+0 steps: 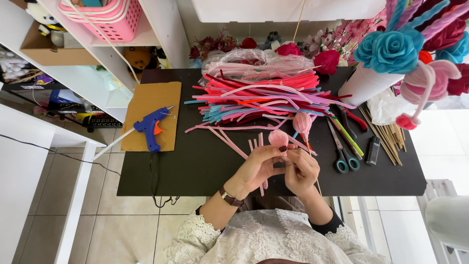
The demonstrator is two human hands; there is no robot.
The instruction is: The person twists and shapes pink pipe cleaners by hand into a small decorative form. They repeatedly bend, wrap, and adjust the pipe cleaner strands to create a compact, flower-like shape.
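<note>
Both hands meet over the near-centre of the black counter (195, 161). Left hand (256, 168) has its fingers (273, 150) curled shut around the base of a pink pipe-cleaner bud (278, 138); the bud sits at the far side of the fingertips, rounded head pointing away from the body. Right hand (302, 171) is pinched closed just right of it, touching the left fingertips; what it grips is hidden, probably the bud's stem or a loose pink strand.

Long axis of the bud runs near-to-far, stem end toward the wrists. Left hand carries it, the right is equally close.

A second pink bud (302, 122) lies farther and slightly right, apart from the hands. The pile of pipe cleaners (259, 100) is beyond it, scissors (342, 154) right of the hands, blue glue gun (151, 128) well off left on cardboard (151, 115).
</note>
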